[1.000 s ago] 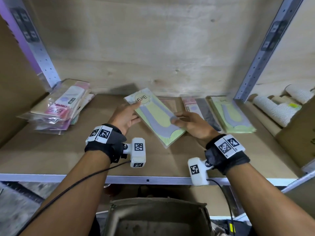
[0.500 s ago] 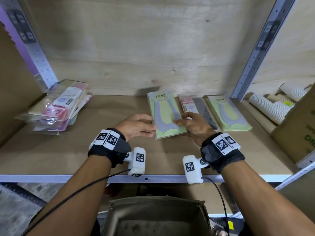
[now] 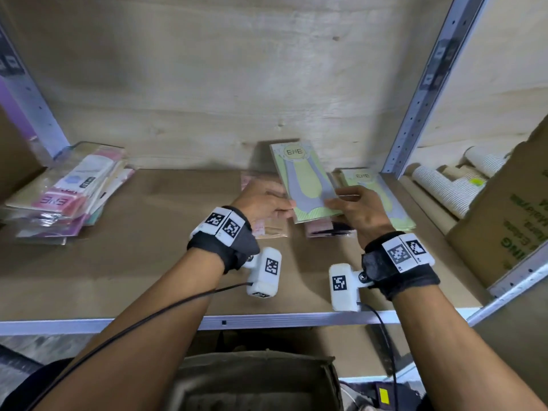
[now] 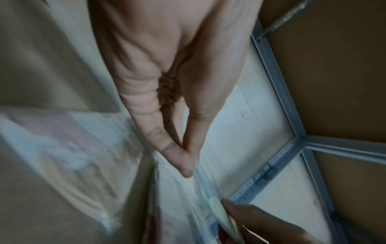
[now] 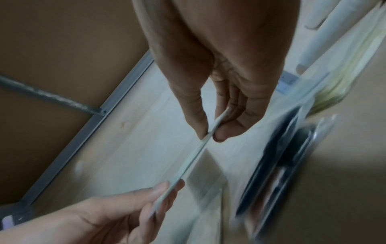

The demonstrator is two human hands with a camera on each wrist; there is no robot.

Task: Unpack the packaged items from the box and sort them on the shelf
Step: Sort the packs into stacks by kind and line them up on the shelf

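A green ENE packet [image 3: 305, 179] is held up off the wooden shelf [image 3: 142, 262], tilted with its top toward the back wall. My left hand [image 3: 289, 207] pinches its lower left edge, and my right hand [image 3: 335, 203] pinches its lower right edge. The right wrist view shows the packet edge-on [image 5: 194, 158] between my right thumb and fingers [image 5: 208, 135], with my left hand [image 5: 165, 194] on its other end. A matching green packet [image 3: 382, 197] lies flat on the shelf just to the right. Pink and black packets [image 3: 326, 229] lie under the held one.
A loose pile of pink and white packets [image 3: 65, 191] sits at the shelf's left end. A grey metal upright [image 3: 421, 93] bounds the bay on the right, with paper cups [image 3: 444, 185] and a cardboard carton [image 3: 504, 221] beyond. The open box [image 3: 252, 381] stands below the shelf edge.
The green packet went from lying flat on the shelf to being lifted and carried right and back, over the pink and black packets. Both hands moved with it.
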